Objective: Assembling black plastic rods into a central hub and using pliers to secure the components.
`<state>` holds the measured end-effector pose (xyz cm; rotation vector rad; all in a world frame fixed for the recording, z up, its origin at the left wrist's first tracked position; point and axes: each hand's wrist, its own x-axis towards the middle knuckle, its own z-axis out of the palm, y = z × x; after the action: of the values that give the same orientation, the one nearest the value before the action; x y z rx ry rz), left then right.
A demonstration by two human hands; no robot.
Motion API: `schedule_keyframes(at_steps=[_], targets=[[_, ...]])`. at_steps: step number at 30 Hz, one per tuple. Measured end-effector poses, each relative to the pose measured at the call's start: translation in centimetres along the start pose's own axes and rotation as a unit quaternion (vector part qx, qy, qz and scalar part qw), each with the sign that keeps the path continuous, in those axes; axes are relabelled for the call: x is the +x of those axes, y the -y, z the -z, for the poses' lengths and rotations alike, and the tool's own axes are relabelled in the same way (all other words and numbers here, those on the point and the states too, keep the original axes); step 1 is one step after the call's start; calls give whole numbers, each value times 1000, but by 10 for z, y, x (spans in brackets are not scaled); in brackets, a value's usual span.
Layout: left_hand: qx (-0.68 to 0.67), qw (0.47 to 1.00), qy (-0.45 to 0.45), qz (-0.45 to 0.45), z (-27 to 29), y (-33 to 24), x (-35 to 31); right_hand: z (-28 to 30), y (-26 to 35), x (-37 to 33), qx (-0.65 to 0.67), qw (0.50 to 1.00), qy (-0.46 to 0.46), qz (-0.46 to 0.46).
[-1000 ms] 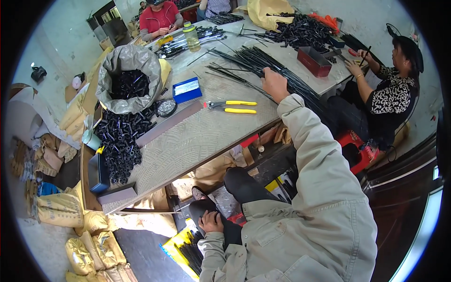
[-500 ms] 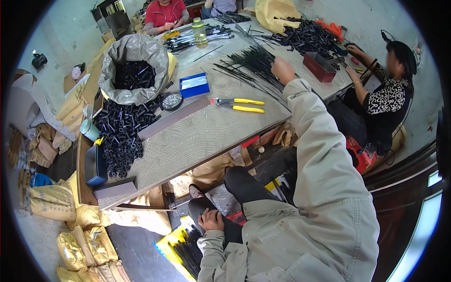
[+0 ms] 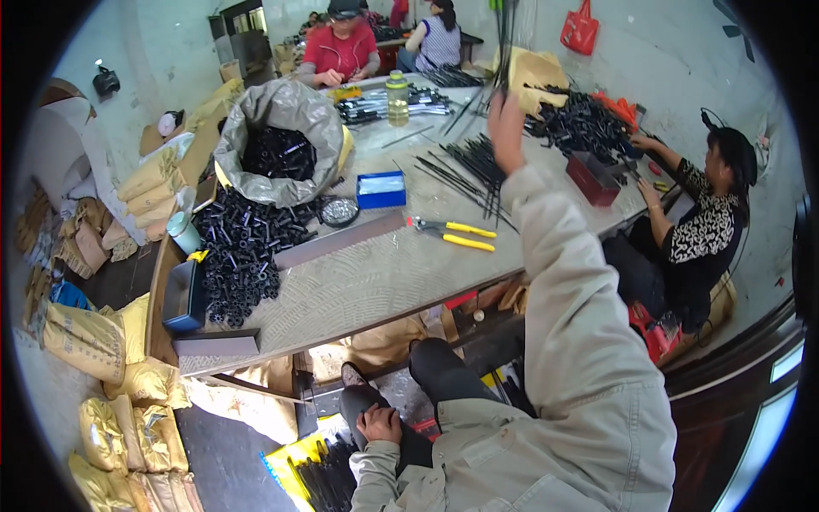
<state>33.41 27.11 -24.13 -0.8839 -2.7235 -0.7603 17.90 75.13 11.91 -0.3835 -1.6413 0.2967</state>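
Raised above the table's far right part, my right hand [image 3: 507,136] is closed around several long thin black rods [image 3: 505,47] that stand nearly upright. Below it, more of these rods lie in a loose pile [image 3: 478,166] on the tabletop. My left hand [image 3: 378,422] rests on my leg with nothing in it, its fingers laid over the knee. Yellow-handled pliers [image 3: 456,232] lie on the table, beside a long flat metal strip [image 3: 345,241]. A blue box [image 3: 380,194] of pale thin pieces stands just beyond.
A grey sack [image 3: 235,141] of black parts stands at the left, with loose black fittings [image 3: 239,247] heaped before it. A bottle [image 3: 397,102] and silvery rods are at the back. A co-worker [image 3: 699,196] sits at the right, near a dark red box [image 3: 593,179].
My right hand has lifted from the rod pile, bringing several rods up with it. The pile looks smaller. My view has tilted up a little; my left hand stays on my leg.
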Motion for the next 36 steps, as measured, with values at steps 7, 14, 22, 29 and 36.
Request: schedule_keyframes(at_steps=[7, 14, 22, 29, 36], targets=[[-412, 904, 11, -115, 157, -123, 114, -13, 55, -39, -15, 965, 241, 105], [-617, 782, -72, -52, 190, -213, 269, 45, 161, -42, -40, 898, 344, 272], [-758, 645, -40, 89, 231, -174, 304, 133, 176, -149, 92, 927, 357, 68], [-776, 628, 35, 45, 253, -148, 287, 155, 184, -232, 466, 613, 585, -254], [-745, 657, 113, -2, 261, -155, 253, 123, 216, -168, 613, 532, 463, -357]])
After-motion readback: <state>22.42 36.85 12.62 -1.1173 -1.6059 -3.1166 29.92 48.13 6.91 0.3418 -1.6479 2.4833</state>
